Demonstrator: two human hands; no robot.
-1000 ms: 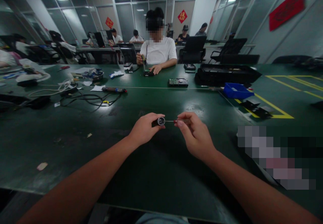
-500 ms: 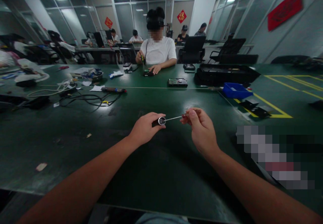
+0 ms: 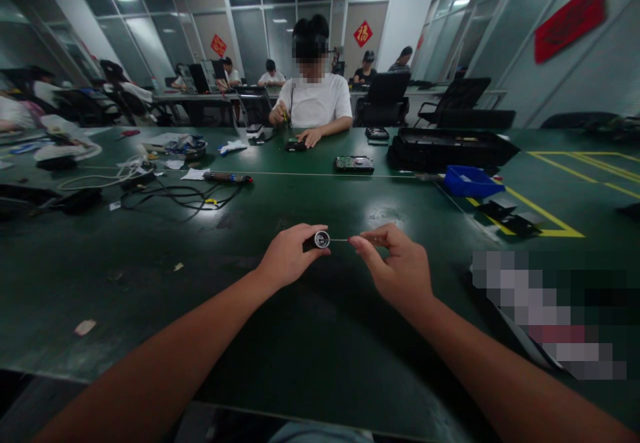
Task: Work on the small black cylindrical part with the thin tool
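Note:
Over the middle of the green table, my left hand (image 3: pixel 286 256) grips a dark cylindrical part (image 3: pixel 321 239) between thumb and fingers. Its round, silver-rimmed end faces me, with some detail inside that is too small to name. My right hand (image 3: pixel 400 263) pinches a screwdriver (image 3: pixel 340 240) by its handle, which looks clear and reddish and is mostly covered by the fingers. The thin metal shaft points left, its tip at the rim of the cylindrical part. Whether the tip goes inside cannot be made out.
Across the green table (image 3: pixel 225 363) a person in a white shirt (image 3: pixel 320 100) handles a small dark device. Beyond my hands lie a hard drive (image 3: pixel 354 163), a blue bin (image 3: pixel 473 181), a long black casing (image 3: pixel 450 148), black cables (image 3: pixel 170 200) and a brownish handled tool (image 3: pixel 227 177).
My right hand swung up and right with the screwdriver, tilting its shaft, then came back lower so the shaft lies nearly level. My left hand stays in place with the cylindrical part.

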